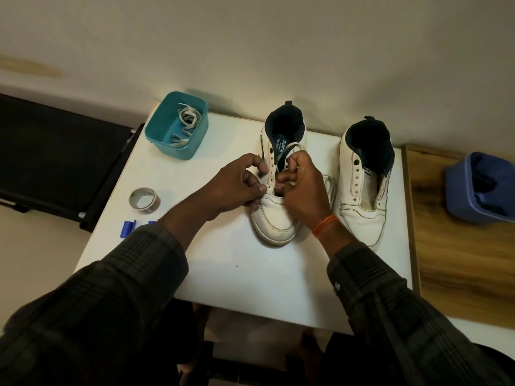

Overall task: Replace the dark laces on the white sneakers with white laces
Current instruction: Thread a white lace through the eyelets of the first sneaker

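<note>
right hand point(299, 188): pinches the white lace point(289, 149) at the lowest eyelets, closest to the work
left hand point(239, 185): fingers curled on the left sneaker point(274, 218), steadying its side
lace: loops away from the hands toward the collar
shoe axis: toe toward the person
right sneaker point(362, 196): unlaced, just beside
teal tub point(200, 140): spare white laces, far-left

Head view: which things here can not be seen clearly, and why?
- Lowest eyelets of the left sneaker: covered by both hands.
- Blue object, head view: partly behind the left sleeve.
- Blue bin contents: dark and blurred.
- Tongue label: print too small.
</note>
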